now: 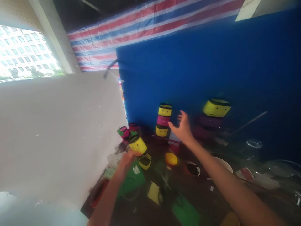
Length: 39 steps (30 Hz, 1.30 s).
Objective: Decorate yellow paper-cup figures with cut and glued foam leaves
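My left hand [127, 158] is closed around a yellow cup-like pot with a black rim [138, 144], tilted above the dark table. A second yellow pot [145, 161] lies just below it. My right hand [182, 128] reaches forward with fingers spread and holds nothing. It hovers right beside a stack of three pots [164, 120], yellow, pink and yellow, standing against the blue wall [211, 62]. Another stack with a yellow pot on top [216, 107] stands further right.
A white board [58, 125] walls off the left side. Pink and green pots [124, 131] sit at the back left. Scattered on the table are a green sheet [131, 182], a yellow dome [171, 158], a white bowl [223, 163], a dark-filled dish [193, 169] and clear containers [255, 144].
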Each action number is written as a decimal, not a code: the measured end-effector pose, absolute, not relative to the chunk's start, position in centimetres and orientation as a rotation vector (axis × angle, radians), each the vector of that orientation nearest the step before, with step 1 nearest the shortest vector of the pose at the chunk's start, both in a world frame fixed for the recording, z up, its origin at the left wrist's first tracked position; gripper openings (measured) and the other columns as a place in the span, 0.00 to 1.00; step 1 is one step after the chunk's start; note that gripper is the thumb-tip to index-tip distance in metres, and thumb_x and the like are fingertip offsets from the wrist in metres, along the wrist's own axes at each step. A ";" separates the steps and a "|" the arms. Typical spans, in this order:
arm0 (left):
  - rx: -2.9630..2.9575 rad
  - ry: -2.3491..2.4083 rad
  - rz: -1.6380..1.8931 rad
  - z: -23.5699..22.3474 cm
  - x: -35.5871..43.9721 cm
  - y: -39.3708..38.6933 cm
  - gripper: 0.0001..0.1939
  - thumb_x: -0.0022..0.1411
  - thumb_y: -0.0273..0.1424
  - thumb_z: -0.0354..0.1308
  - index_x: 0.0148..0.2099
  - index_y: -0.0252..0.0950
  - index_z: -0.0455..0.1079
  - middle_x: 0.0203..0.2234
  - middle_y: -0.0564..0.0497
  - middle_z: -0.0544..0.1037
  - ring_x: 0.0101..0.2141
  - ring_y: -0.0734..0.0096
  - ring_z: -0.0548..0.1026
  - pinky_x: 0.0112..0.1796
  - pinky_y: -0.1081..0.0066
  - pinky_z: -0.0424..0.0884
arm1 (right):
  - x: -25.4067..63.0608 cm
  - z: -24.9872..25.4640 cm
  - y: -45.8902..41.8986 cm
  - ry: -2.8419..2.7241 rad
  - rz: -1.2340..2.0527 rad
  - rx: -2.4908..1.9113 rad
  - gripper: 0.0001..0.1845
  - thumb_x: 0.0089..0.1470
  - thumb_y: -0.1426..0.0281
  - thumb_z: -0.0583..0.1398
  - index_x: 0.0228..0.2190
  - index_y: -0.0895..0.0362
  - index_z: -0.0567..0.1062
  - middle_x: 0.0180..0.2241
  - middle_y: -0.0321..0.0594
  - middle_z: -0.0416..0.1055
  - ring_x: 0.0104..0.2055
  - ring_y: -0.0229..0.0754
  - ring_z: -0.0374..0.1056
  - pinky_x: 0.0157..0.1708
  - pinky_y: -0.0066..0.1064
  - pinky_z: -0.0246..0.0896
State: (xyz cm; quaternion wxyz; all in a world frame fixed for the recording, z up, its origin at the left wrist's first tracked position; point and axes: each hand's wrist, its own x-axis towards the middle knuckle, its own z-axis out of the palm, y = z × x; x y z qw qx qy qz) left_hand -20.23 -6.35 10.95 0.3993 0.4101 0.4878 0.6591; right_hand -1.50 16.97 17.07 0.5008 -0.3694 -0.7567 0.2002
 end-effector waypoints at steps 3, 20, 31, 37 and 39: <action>1.138 1.056 1.631 10.8 -20.4 -5.2 0.26 0.48 0.53 0.57 0.34 0.36 0.78 0.43 0.43 0.75 0.48 0.49 0.69 0.51 0.55 0.64 | 0.0 16.6 14.3 -1.804 0.535 -0.866 0.28 0.47 0.60 0.59 0.49 0.57 0.62 0.48 0.52 0.61 0.51 0.54 0.60 0.49 0.53 0.58; 1.555 0.930 1.377 13.3 -13.7 -4.8 0.32 0.55 0.57 0.45 0.39 0.36 0.75 0.52 0.43 0.63 0.54 0.51 0.62 0.56 0.57 0.54 | 3.8 17.5 3.2 -1.910 1.485 -0.709 0.44 0.34 0.63 0.70 0.52 0.51 0.58 0.53 0.50 0.61 0.56 0.52 0.59 0.54 0.47 0.55; 1.402 0.830 1.337 15.6 -11.1 -6.1 0.34 0.57 0.59 0.34 0.27 0.35 0.66 0.51 0.44 0.66 0.52 0.51 0.63 0.53 0.58 0.58 | 6.3 17.4 2.5 -1.836 1.554 -0.746 0.44 0.34 0.63 0.70 0.50 0.49 0.56 0.50 0.47 0.65 0.52 0.50 0.64 0.50 0.47 0.62; 1.173 0.686 1.409 14.9 -11.8 -5.9 0.35 0.56 0.59 0.36 0.25 0.35 0.67 0.57 0.46 0.61 0.56 0.47 0.59 0.55 0.54 0.55 | 7.7 15.6 4.8 -1.641 1.616 -0.735 0.37 0.34 0.60 0.69 0.46 0.48 0.61 0.47 0.45 0.70 0.48 0.52 0.69 0.48 0.51 0.63; 1.087 0.713 1.500 13.5 -12.2 -5.7 0.34 0.57 0.57 0.36 0.25 0.35 0.67 0.57 0.46 0.62 0.56 0.47 0.59 0.53 0.52 0.57 | 7.9 16.2 6.0 -1.590 1.560 -0.761 0.33 0.35 0.58 0.68 0.45 0.49 0.64 0.46 0.45 0.72 0.48 0.53 0.68 0.48 0.52 0.63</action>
